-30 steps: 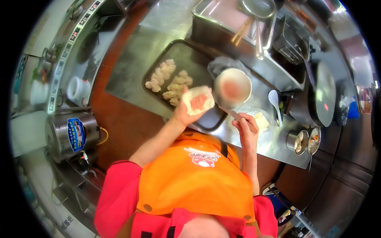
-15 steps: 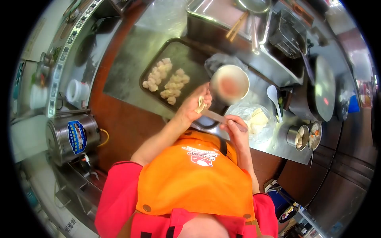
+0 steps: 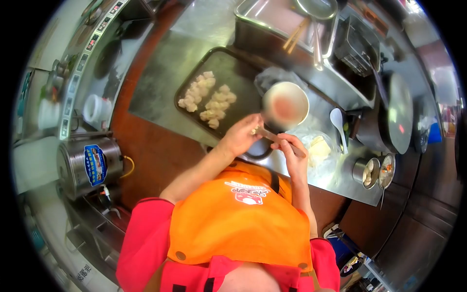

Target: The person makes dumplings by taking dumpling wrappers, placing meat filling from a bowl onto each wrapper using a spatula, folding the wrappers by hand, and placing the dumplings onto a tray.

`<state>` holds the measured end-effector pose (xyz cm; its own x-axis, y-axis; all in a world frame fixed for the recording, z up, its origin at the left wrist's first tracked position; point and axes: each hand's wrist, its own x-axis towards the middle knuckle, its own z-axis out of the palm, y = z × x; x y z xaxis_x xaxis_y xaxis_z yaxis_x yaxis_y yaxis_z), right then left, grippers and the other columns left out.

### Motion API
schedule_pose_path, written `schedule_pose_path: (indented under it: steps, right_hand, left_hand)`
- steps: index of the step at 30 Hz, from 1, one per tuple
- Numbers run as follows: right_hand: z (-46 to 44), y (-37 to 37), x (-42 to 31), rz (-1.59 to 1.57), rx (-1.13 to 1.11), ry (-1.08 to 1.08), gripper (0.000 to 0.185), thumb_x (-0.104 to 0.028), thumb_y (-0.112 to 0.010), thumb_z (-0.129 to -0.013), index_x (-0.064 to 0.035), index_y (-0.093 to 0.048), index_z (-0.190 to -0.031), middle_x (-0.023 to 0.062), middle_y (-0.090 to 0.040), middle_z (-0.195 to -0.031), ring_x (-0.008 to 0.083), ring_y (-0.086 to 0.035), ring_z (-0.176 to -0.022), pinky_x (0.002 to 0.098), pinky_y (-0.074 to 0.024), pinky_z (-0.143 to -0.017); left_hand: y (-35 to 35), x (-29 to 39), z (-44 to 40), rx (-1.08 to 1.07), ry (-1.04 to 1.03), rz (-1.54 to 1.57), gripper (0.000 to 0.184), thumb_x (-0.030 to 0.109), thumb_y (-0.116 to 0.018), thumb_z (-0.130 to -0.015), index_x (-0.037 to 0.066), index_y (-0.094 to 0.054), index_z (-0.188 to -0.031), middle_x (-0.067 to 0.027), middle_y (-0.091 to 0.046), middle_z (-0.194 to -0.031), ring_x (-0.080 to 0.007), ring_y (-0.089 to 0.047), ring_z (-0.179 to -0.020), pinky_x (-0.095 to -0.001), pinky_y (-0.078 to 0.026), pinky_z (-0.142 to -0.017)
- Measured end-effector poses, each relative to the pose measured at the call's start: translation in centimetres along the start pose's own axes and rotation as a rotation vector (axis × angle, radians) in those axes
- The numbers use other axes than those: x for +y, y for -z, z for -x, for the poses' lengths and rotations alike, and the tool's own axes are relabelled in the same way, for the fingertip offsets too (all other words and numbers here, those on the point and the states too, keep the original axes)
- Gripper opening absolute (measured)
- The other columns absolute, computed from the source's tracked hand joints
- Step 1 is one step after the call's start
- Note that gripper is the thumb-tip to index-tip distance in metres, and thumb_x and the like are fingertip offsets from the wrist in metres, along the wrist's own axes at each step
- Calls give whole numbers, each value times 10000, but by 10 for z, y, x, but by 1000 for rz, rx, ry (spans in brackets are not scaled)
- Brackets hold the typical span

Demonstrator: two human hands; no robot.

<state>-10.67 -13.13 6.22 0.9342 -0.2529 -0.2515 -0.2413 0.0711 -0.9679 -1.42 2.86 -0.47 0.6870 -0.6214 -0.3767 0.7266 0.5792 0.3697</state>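
Observation:
My left hand [image 3: 242, 136] is closed around a small pale dough wrapper [image 3: 254, 130], mostly hidden by the fingers, beside the near edge of a dark tray [image 3: 221, 52]. In my right hand [image 3: 293, 152] is a flat spatula stick [image 3: 268, 135], its tip at the wrapper in the left hand. Two rows of folded wontons [image 3: 197, 91] lie on the tray. Just beyond my hands stands a round bowl [image 3: 305, 108] with pinkish filling [image 3: 283, 107]. A stack of pale wrappers [image 3: 319, 149] sits in a clear plastic bag, right of my right hand.
A white spoon [image 3: 338, 127] lies to the right of the bowl. Two small metal containers [image 3: 360, 170] stand near the counter's right end. At the back are a steel pan [image 3: 243, 14], tongs-like wooden sticks [image 3: 296, 35] and a wire basket [image 3: 357, 46].
My left fingers have closed over the wrapper, which lay more open on them before. The stick's tip now meets it, and more of the blade is hidden. The whole view has shifted slightly.

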Motion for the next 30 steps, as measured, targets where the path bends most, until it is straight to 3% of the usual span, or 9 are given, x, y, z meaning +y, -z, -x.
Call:
schedule_pose_path:
  steps: [3, 8, 10, 13, 16, 20, 23, 25, 30]
  right_hand:
    - [-3, -1, 1, -15, 9, -33, 234, -137, -555, -922, 36, -578, -1079, 124, -654, -885, 187, -651, -828, 289, -520, -792]
    - [-2, 9, 9, -304, 122, -130, 194, -118, -556, -918, 12, -579, -1060, 106, -631, -933, 170, -649, -802, 268, -523, -767]
    - [0, 24, 16, -384, 184, -88, 197, -101, -551, -918, 16, -555, -1076, 96, -608, -934, 168, -636, -767, 274, -533, -769]
    - [8, 42, 23, -426, 226, -61, 196, -93, -561, -914, 19, -552, -1074, 99, -595, -930, 173, -627, -774, 283, -537, -761]
    - [19, 48, 27, -402, 254, -93, 195, -94, -564, -914, 19, -553, -1073, 99, -599, -922, 172, -626, -780, 283, -537, -761]
    - [38, 53, 29, -377, 315, -112, 194, -92, -568, -912, 19, -561, -1071, 93, -611, -897, 166, -629, -776, 267, -538, -736]
    - [48, 74, 46, -385, 413, -147, 205, -107, -573, -912, 17, -565, -1075, 89, -615, -875, 161, -628, -776, 265, -535, -737]
    - [55, 87, 33, -354, 495, -170, 209, -117, -568, -916, 14, -561, -1078, 76, -613, -834, 147, -618, -775, 254, -518, -724]
    - [63, 131, 25, -282, 627, 16, 183, -111, -556, -917, -7, -541, -1067, 51, -590, -793, 124, -570, -749, 246, -478, -716]
  left_hand:
    - [-4, 9, 9, -56, -142, -736, 225, 185, -484, -968, 41, -617, -1080, 10, -560, -878, -75, -507, -802, -214, -413, -726]
    - [-6, 41, -13, -98, -345, -1168, 211, 174, -514, -946, 33, -659, -1006, -19, -571, -943, -101, -531, -866, -237, -428, -799]
    - [-1, 71, -36, -85, -576, -1354, 189, 163, -533, -928, 41, -661, -994, -47, -582, -953, -160, -558, -878, -280, -441, -810]
    - [14, 109, -74, 27, -665, -1725, 188, 183, -540, -911, 60, -659, -988, -118, -598, -939, -265, -578, -894, -329, -449, -826]
    - [46, 121, -93, 59, -413, -2135, 194, 183, -557, -882, 41, -655, -970, -128, -611, -960, -304, -576, -934, -374, -450, -832]
    - [63, 121, -80, -162, -523, -2227, 194, 176, -587, -841, 15, -644, -934, -94, -629, -1029, -292, -574, -988, -407, -439, -838]
    - [69, 116, -68, -133, -576, -2259, 209, 168, -592, -824, 28, -637, -972, -101, -630, -1046, -292, -570, -1020, -404, -431, -847]
    - [60, 110, -60, -56, -555, -2300, 270, 180, -563, -860, 25, -621, -1073, -126, -580, -1215, -286, -504, -1170, -412, -379, -958]
    - [47, 104, -52, -31, -492, -2424, 381, 213, -584, -856, 55, -555, -1202, -141, -498, -1316, -290, -419, -1259, -485, -303, -1029]
